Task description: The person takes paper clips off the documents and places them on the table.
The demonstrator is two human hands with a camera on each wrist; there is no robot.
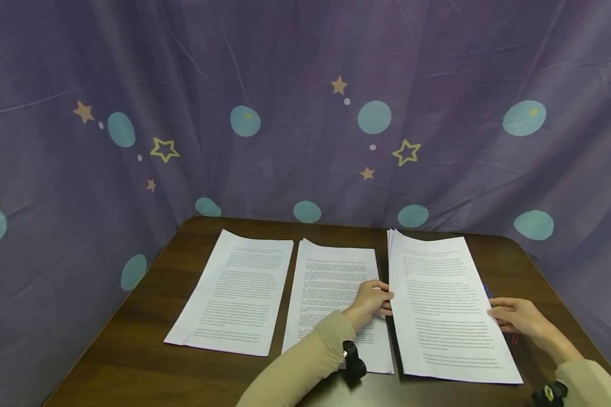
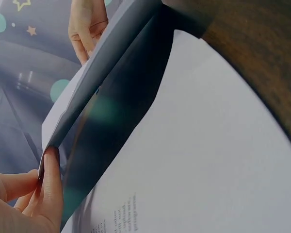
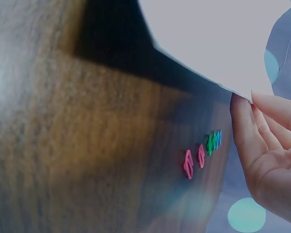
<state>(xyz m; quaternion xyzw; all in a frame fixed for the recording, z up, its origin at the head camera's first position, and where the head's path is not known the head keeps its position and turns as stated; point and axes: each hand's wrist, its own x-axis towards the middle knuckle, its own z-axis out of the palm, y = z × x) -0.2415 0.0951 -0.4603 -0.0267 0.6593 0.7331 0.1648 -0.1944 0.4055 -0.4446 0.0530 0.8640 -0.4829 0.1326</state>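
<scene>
A stack of printed paper sheets is held up off the table at the right, its text facing the head camera. The left hand pinches the stack's left edge between thumb and fingers. On the opposite edge, the right hand pinches the sheets in the same way. In the left wrist view, the raised paper stack stands steeply tilted, with a dark gap under it. The right wrist view shows the fingertips at the edge of the white sheets.
Two more printed paper stacks lie on the brown table: one at the left, one in the middle under the left forearm. Small pink clips and green and blue clips lie below the right hand. A purple curtain hangs behind.
</scene>
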